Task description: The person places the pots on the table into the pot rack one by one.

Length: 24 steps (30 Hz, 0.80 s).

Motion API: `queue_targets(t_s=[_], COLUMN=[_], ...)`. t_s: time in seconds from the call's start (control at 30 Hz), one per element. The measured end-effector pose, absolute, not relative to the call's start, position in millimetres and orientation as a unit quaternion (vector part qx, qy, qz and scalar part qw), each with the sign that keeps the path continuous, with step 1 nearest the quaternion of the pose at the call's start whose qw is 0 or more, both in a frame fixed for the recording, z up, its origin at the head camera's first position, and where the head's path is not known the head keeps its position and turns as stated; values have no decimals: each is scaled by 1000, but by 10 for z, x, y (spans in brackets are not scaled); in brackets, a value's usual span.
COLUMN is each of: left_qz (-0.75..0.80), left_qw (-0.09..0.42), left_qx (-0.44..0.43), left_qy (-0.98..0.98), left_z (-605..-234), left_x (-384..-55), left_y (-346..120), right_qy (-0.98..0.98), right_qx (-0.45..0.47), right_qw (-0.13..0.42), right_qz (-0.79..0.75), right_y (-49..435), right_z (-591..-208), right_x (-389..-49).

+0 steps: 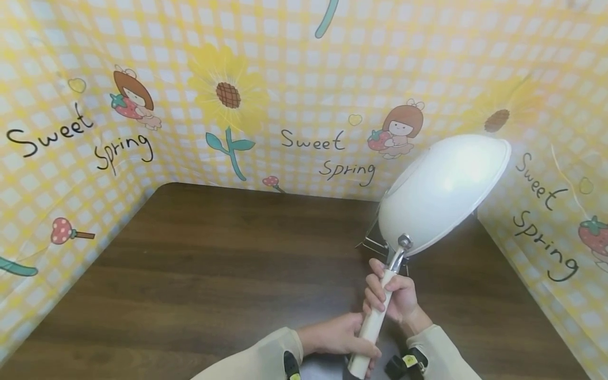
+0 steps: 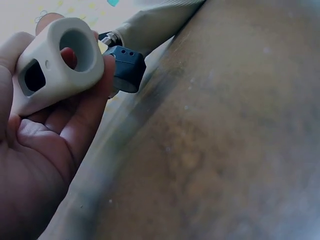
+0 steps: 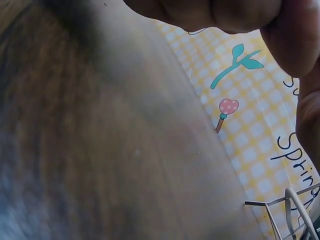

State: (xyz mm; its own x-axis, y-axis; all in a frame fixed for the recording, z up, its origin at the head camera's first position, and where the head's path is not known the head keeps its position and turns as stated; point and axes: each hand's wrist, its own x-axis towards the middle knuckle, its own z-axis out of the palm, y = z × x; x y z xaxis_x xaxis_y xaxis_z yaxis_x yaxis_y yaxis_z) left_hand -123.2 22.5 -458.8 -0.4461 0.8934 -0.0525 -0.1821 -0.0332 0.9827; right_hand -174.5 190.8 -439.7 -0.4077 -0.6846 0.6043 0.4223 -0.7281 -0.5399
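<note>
A white wok [image 1: 446, 184] is held up tilted on its side, its rounded outer bottom in sight and its inside hidden. A metal neck joins it to a pale handle [image 1: 375, 324] that slants down toward me. My right hand [image 1: 404, 301] grips the handle's upper part, just below the metal neck. Lower down, my left hand [image 1: 339, 335] holds the handle near its end. The left wrist view shows the handle's end [image 2: 55, 85], with a round opening and a side slot, within the left hand [image 2: 42, 165]. Curled fingers of the right hand [image 3: 215, 12] show in the right wrist view.
A thin wire rack [image 1: 375, 244] stands on the dark wooden table [image 1: 214, 264], partly hidden behind the wok. Wires of the rack [image 3: 291, 197] appear at the lower right of the right wrist view. A yellow checked cloth [image 1: 304, 79] walls the table's back and sides.
</note>
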Motion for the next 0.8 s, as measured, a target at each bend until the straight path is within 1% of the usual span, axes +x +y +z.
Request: queue_targets(t_s=[0.3,0.6,0.8], left_qz=[641,642,642], left_qw=[431,467,480], left_qx=[319,312,316], left_qy=[549,522,507], left_z=[-4592,-4604,-4610], left_x=[-1257,-1302,-1313], left_y=[240,214,220], right_qy=[157,166,171], right_qx=[-423,-408,-403], right_qw=[340,343,345], right_qz=[-825,-830,-830], right_y=[1937,1963,1981], right_z=[-4416,-4449,-4455], right_x=[-1756,-1783,-1779])
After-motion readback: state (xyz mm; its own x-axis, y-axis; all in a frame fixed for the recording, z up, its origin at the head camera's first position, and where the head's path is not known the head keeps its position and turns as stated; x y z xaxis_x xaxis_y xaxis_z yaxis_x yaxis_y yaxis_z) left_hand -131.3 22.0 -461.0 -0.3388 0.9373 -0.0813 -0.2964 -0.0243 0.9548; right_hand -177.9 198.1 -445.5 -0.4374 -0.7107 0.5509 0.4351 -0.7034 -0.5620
